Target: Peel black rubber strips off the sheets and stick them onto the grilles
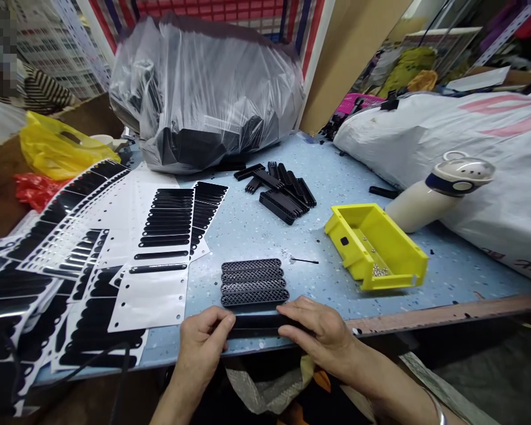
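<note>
Both my hands hold one long black strip (257, 322) level at the table's front edge. My left hand (205, 337) pinches its left end between thumb and fingers, and my right hand (317, 330) grips the right end, which its fingers partly cover. Just beyond the strip, several black lattice-patterned pieces (253, 282) lie side by side. A sheet of black stickers (151, 295) rests to the left of them, with a second sheet (207, 206) partly beneath it. Farther back is a loose pile of black plastic pieces (278, 205). A thin dark tool (305, 260) lies right of the lattice pieces.
A yellow bin (356, 260) with small metal parts stands at right, beside a leaning cream bottle (425, 198). More sticker sheets (82, 200) overlap at left. A large clear bag (221, 88) fills the back, and a white sack (482, 153) lies at far right.
</note>
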`<state>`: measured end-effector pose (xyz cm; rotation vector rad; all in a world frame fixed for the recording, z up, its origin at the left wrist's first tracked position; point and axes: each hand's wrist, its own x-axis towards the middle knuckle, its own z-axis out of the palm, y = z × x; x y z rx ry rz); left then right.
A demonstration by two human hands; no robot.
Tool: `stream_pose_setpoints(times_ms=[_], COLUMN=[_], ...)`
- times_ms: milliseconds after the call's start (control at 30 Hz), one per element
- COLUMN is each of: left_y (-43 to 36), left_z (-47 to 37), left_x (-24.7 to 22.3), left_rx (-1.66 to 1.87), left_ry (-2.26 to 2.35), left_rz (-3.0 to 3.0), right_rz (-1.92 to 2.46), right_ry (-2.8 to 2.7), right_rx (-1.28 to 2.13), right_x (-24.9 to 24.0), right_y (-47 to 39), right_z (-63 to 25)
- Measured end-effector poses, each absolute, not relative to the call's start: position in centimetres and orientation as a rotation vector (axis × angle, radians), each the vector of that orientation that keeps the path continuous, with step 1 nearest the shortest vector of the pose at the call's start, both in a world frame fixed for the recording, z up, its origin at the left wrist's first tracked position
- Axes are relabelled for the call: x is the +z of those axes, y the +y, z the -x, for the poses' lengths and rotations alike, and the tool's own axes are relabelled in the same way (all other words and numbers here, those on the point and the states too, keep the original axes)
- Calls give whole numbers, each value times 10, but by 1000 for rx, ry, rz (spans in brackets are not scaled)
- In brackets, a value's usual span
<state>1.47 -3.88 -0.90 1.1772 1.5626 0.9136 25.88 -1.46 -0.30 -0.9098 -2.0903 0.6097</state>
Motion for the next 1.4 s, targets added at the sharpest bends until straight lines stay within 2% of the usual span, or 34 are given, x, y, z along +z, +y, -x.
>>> stream_pose_setpoints(times_ms=[233,433,967,1167,1400], left_y=[-41,-39,-39,-38,-38], left_z=[-14,-16,-13,-11,-13], left_x=[-15,-12,-21,-25,-23], left_rx=[948,991,973,1021,996], left_ry=[1562,1550,1538,1517,1512], left_rz=[-1239,-1264,-1280,-1351,-1277], right_rz=[1387,1380,1338,1404,1420], right_ry=[-1887,-1893,-2018,-1986,-2048], right_rx=[293,552,725,931,755], right_x=[18,2,0,4,-3], right_y=[-31,-38,-12,0,2], right_z=[-292,-275,-270,-265,-258])
